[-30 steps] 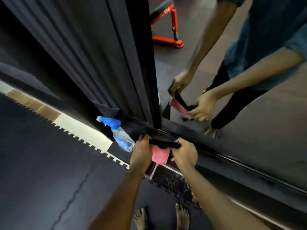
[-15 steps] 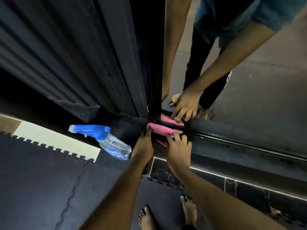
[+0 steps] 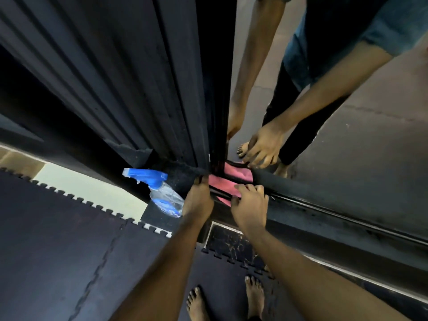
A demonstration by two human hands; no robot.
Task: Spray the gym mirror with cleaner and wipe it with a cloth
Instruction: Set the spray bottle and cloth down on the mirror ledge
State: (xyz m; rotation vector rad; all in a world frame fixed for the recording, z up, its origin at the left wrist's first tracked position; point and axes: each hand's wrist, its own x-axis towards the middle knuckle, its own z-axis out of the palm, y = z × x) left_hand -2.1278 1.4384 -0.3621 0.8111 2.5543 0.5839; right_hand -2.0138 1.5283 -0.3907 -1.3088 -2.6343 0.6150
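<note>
Since a second ago I am seeing both hands dropping to the mirror (image 3: 347, 158) foot. Pink cloth (image 3: 221, 183) is lying along that bottom edge; my left hand (image 3: 198, 200) is pinching its near end, my right hand (image 3: 251, 208) pressing it with spread fingers. Spray bottle (image 3: 159, 193) is lying left of the cloth, nearer my left hand.

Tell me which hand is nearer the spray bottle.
Left. The left hand sits right beside the spray bottle, gripping the pink cloth's left end; the right hand presses the cloth farther right.
</note>
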